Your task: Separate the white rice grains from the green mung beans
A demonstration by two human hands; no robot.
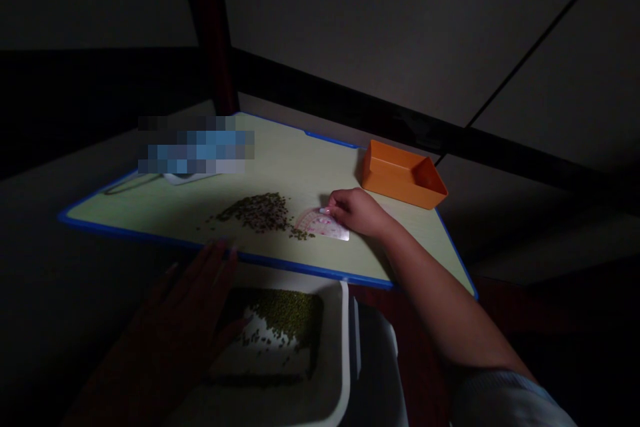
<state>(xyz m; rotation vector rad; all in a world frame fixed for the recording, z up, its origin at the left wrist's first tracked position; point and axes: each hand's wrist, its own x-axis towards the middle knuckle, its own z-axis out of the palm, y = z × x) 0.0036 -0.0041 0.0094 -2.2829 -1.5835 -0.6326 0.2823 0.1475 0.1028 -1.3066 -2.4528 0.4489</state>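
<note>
My right hand [357,210] pinches the upper edge of a clear protractor [327,224] with pink markings, held low against the pale board. The protractor's left side meets a few small green beans [303,234]. Left of these lies a heap of beans [263,211], greenish with darker ones among them. My left hand [200,300] is in deep shadow, fingers stretched out, with its fingertips by the board's near blue edge. Below that edge, partly behind the hand, sits a white tub [345,347] with green beans [290,310] gathered toward its far right corner.
An orange open box [405,177] stands at the board's right rear corner. A blurred-out blue and white item [200,150] is at the left rear. The blue-rimmed board [285,160] lies against a wall, beside a dark red post [213,27].
</note>
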